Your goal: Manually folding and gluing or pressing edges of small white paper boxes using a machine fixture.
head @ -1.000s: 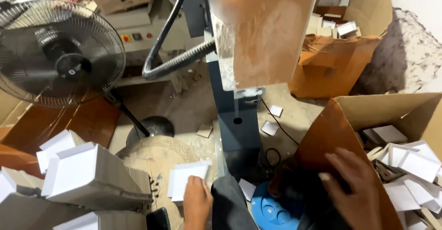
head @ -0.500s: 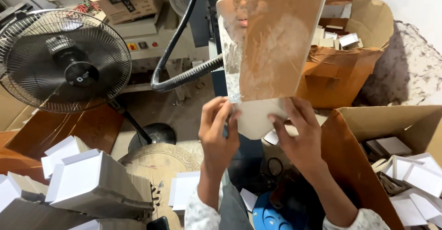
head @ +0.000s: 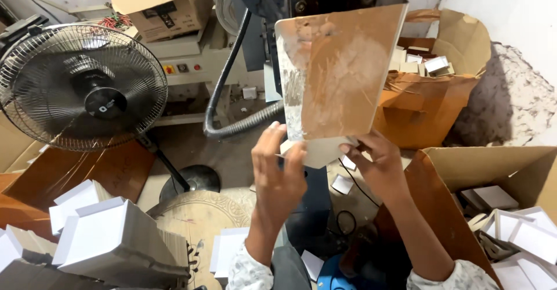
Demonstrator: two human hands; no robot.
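We are holding a flat grey card piece (head: 316,150) up under the tilted brown plate (head: 342,75) of the blue machine (head: 313,0), its top edge hidden behind the plate. Our left hand (head: 278,174) is closing on its left edge, thumb in front; our right hand (head: 377,165) is pinching its right corner. A black fan (head: 81,87) is standing to the left, above stacked white boxes (head: 110,238). An open carton (head: 464,168) holding more white boxes is sitting at the right.
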